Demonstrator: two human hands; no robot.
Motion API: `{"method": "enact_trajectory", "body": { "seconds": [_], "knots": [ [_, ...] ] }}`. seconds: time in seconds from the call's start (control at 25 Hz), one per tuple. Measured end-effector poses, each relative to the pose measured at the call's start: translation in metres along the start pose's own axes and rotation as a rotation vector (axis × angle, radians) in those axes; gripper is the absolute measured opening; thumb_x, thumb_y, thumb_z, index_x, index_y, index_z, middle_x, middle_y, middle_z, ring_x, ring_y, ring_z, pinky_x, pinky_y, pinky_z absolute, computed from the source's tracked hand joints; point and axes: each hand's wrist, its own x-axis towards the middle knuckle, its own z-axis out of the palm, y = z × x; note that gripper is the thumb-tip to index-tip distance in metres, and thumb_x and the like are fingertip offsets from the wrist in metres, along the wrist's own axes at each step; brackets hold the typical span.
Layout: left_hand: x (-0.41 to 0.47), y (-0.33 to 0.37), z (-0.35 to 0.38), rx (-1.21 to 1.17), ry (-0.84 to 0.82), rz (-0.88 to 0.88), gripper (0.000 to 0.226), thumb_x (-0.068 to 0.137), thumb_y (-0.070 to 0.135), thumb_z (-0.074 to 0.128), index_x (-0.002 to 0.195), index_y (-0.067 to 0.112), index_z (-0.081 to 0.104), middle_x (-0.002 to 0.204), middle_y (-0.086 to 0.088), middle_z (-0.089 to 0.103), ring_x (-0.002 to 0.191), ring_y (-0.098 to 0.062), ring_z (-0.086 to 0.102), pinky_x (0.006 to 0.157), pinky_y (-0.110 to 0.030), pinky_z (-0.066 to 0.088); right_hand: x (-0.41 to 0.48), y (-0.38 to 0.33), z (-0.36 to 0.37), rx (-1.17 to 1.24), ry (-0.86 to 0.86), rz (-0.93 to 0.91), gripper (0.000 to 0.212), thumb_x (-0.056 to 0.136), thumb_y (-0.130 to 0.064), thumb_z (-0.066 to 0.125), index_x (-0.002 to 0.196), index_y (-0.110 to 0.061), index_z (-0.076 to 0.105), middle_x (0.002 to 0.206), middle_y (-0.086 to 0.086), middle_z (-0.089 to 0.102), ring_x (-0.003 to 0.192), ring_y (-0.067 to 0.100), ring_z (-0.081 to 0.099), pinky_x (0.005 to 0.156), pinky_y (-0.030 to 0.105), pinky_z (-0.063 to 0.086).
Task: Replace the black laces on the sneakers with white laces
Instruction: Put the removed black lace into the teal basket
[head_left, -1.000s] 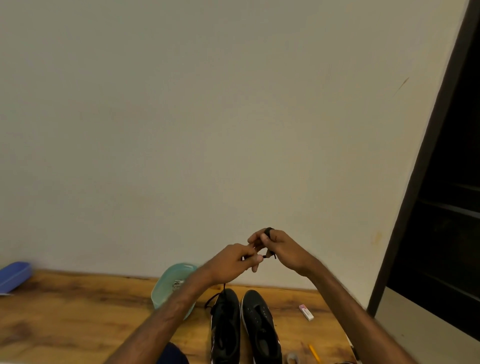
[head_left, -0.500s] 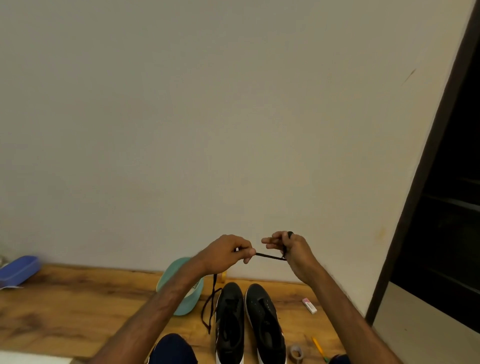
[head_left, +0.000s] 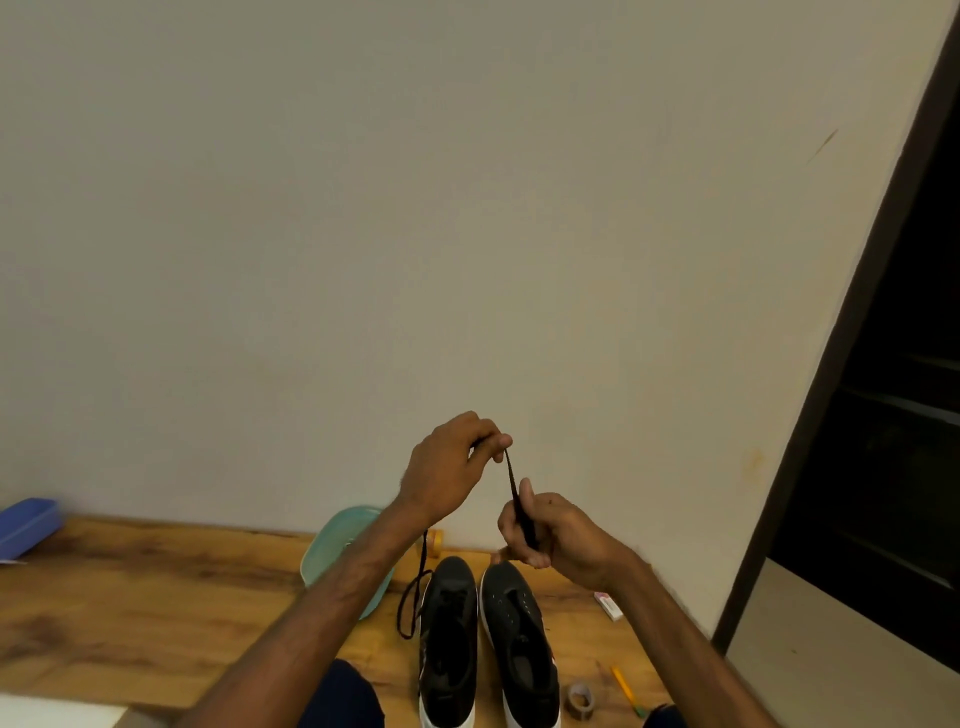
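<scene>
- My left hand (head_left: 452, 470) pinches the black lace (head_left: 513, 480); my right hand (head_left: 558, 538) is curled round it just below.
- I'd hold the span between the fingers taut while coiling.

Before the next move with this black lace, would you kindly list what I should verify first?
1. The left hand pinches the thin black shoelace near its top: ok.
2. The right hand grips that lace lower down: ok.
3. The black white-soled sneaker on the right has bare eyelets: ok.
4. The black sneaker on the left is unlaced: cannot tell; slack lace hangs beside it.
5. White laces within reach: cannot tell; none visible, and the teal plastic bowl is partly hidden.
</scene>
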Motion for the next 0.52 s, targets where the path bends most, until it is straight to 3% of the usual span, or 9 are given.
{"method": "enact_trajectory", "body": {
  "seconds": [0.08, 0.16, 0.24, 0.32, 0.4, 0.52],
  "knots": [
    [-0.002, 0.007, 0.006, -0.101, -0.01, -0.011, 0.024, 0.098, 0.043, 0.052, 0.08, 0.031, 0.062, 0.083, 0.006, 0.061, 0.078, -0.011, 0.058, 0.071, -0.035, 0.049, 0.005, -0.019, 0.008, 0.183, -0.122, -0.043, 0.067, 0.106, -0.048, 0.019, 0.089, -0.002, 0.066, 0.056, 0.007, 0.054, 0.055, 0.016, 0.053, 0.093, 0.044, 0.052],
    [-0.012, 0.006, 0.016, -0.208, -0.097, -0.05, 0.012, 0.095, 0.023, 0.056, 0.09, 0.019, 0.066, 0.089, -0.002, 0.065, 0.085, -0.021, 0.062, 0.079, -0.045, 0.052, 0.011, -0.036, 0.01, 0.28, -0.096, -0.116, 0.075, 0.103, -0.056, 0.017, 0.099, -0.001, 0.068, 0.068, 0.012, 0.062, 0.067, 0.02, 0.061, 0.096, 0.043, 0.05],
    [-0.022, -0.002, 0.025, -0.213, -0.142, -0.09, 0.016, 0.096, 0.01, 0.054, 0.106, 0.011, 0.067, 0.096, -0.004, 0.069, 0.089, -0.023, 0.065, 0.084, -0.046, 0.053, 0.017, -0.041, 0.006, 0.257, -0.003, -0.207, 0.083, 0.098, -0.064, 0.018, 0.109, 0.0, 0.069, 0.089, 0.019, 0.07, 0.085, 0.027, 0.067, 0.098, 0.042, 0.049],
    [-0.03, -0.005, 0.026, -0.087, -0.16, -0.058, 0.022, 0.103, 0.024, 0.048, 0.094, 0.017, 0.067, 0.09, 0.005, 0.066, 0.082, -0.016, 0.063, 0.081, -0.044, 0.051, 0.017, -0.043, -0.003, 0.24, 0.07, -0.279, 0.091, 0.095, -0.068, 0.013, 0.121, 0.002, 0.065, 0.115, 0.026, 0.068, 0.108, 0.034, 0.065, 0.099, 0.04, 0.049],
    [-0.034, -0.002, 0.023, 0.028, -0.224, 0.017, 0.033, 0.105, 0.035, 0.041, 0.085, 0.021, 0.063, 0.088, 0.008, 0.059, 0.08, -0.011, 0.057, 0.08, -0.04, 0.049, 0.017, -0.045, -0.013, 0.199, 0.1, -0.313, 0.096, 0.094, -0.068, 0.005, 0.133, 0.005, 0.055, 0.135, 0.027, 0.057, 0.128, 0.038, 0.054, 0.111, 0.042, 0.042],
    [-0.034, 0.001, 0.015, 0.174, -0.295, 0.127, 0.032, 0.104, 0.04, 0.039, 0.09, 0.025, 0.063, 0.095, 0.012, 0.055, 0.083, -0.006, 0.053, 0.077, -0.031, 0.048, 0.017, -0.04, -0.019, -0.046, 0.166, -0.218, 0.099, 0.091, -0.071, 0.001, 0.134, -0.001, 0.056, 0.137, 0.016, 0.06, 0.133, 0.03, 0.052, 0.115, 0.036, 0.036]
  ]
}}
